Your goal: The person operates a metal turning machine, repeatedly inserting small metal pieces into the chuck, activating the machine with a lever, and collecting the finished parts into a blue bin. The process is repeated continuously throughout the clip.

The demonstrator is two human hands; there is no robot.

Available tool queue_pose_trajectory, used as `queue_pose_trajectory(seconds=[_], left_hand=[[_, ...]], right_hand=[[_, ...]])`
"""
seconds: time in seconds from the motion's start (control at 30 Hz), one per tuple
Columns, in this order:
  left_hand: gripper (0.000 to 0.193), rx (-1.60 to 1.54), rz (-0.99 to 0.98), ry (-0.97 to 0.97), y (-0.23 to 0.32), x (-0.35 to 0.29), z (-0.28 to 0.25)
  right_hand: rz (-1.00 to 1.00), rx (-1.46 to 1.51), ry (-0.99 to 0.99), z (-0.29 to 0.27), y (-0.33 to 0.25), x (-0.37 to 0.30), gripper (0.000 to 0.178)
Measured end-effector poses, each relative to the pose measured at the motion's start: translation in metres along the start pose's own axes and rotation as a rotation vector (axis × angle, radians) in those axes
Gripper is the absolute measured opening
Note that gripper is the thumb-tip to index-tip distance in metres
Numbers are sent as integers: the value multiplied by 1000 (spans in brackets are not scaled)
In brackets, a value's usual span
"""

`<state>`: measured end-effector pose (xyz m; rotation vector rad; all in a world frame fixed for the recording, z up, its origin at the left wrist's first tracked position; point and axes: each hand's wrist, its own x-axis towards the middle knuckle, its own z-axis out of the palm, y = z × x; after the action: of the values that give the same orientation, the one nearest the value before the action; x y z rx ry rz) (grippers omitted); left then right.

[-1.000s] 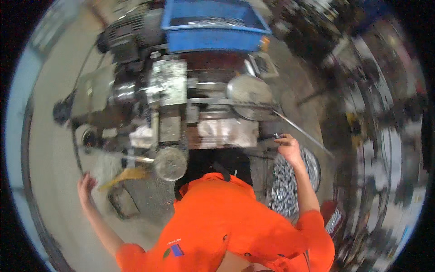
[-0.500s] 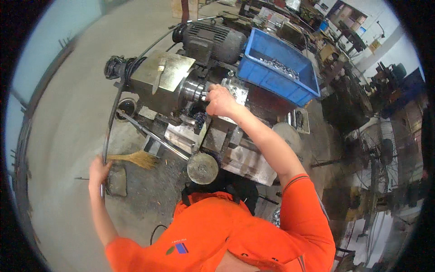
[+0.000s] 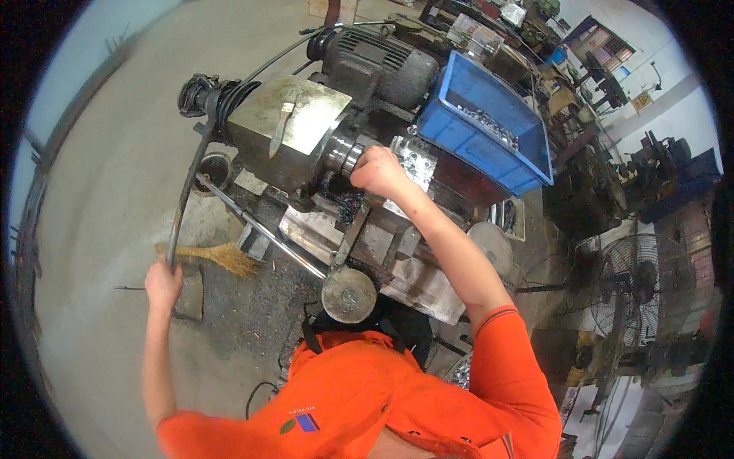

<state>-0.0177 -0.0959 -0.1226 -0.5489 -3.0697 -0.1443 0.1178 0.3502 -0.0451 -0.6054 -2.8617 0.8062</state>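
My left hand (image 3: 164, 286) is closed round the lower end of a long metal lever (image 3: 182, 210), which runs up to the left end of a small lathe. Over at the lathe's shiny round chuck (image 3: 342, 154), my right hand (image 3: 379, 173) has its fingers curled in at the chuck's front. Whatever they pinch there is hidden behind the hand. A flat paintbrush (image 3: 280, 133) lies on the metal cover (image 3: 248, 115) above the chuck. Dark metal chips (image 3: 350, 205) are heaped below the chuck.
Behind the lathe stands a blue crate (image 3: 466, 144) with small metal parts, beside a ribbed motor (image 3: 380, 67). A chrome bar (image 3: 267, 237) slants toward a round disc (image 3: 349, 295) near my waist. A straw broom (image 3: 229, 258) lies at left; a fan (image 3: 628, 287) stands right.
The view has shifted slightly. My left hand now sits at the lever's end; before, some of the lever showed below it. My right hand remains at the chuck, its fingers more curled.
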Motion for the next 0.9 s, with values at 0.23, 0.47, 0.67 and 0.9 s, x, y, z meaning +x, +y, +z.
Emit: queue_pose_trajectory(seconds=[0.23, 0.47, 0.67, 0.9], left_hand=[[8, 424, 140, 181, -144, 120, -1], [13, 347, -56, 226, -123, 131, -3], [27, -758, 49, 814, -10, 83, 50], [28, -36, 342, -188, 98, 51, 210]], right_hand=[[-15, 27, 10, 4, 0, -1, 19], [-210, -83, 215, -15, 8, -30, 25], [-246, -46, 495, -62, 57, -144, 27], [347, 81, 547, -80, 148, -304, 28]])
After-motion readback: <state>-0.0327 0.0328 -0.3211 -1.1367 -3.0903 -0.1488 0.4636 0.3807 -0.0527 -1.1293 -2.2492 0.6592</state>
